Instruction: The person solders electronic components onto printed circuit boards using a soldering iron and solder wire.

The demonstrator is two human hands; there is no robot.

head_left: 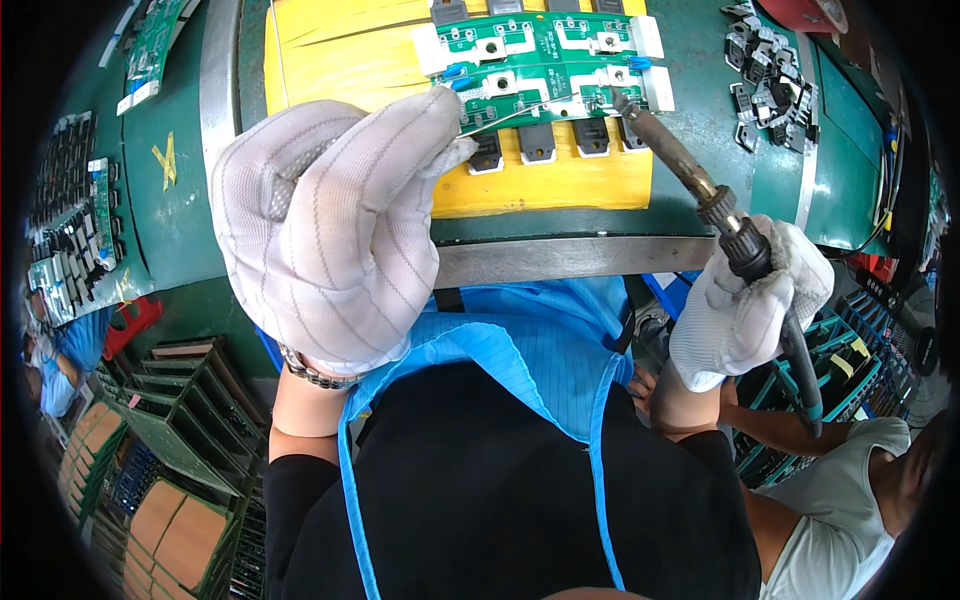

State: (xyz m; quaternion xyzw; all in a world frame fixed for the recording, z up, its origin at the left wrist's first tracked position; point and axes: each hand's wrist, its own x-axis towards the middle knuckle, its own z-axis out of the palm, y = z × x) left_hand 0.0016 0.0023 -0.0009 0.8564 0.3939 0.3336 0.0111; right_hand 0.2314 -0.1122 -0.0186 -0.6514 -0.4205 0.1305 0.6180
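Two green circuit boards, an upper one point(575, 32) and a lower one point(535, 88), lie side by side on a yellow pad point(560, 192). Black components with metal tabs point(537, 143) stick out along the lower board's near edge. My gloved left hand point(340, 220) pinches a thin solder wire point(518, 113), which reaches across the lower board. In my gloved right hand point(750, 310) is a soldering iron point(685, 170), gripped by its dark handle. The iron's tip is at the lower board's right part, close to the wire's end; whether they touch I cannot tell.
Loose black-and-metal parts point(770, 85) are heaped on the green bench point(700, 210) to the right. A metal strip point(580, 257) edges the bench. More boards point(150, 50) lie at the left. Slatted racks point(190, 400) stand lower left; another person point(845, 500) is close at my right.
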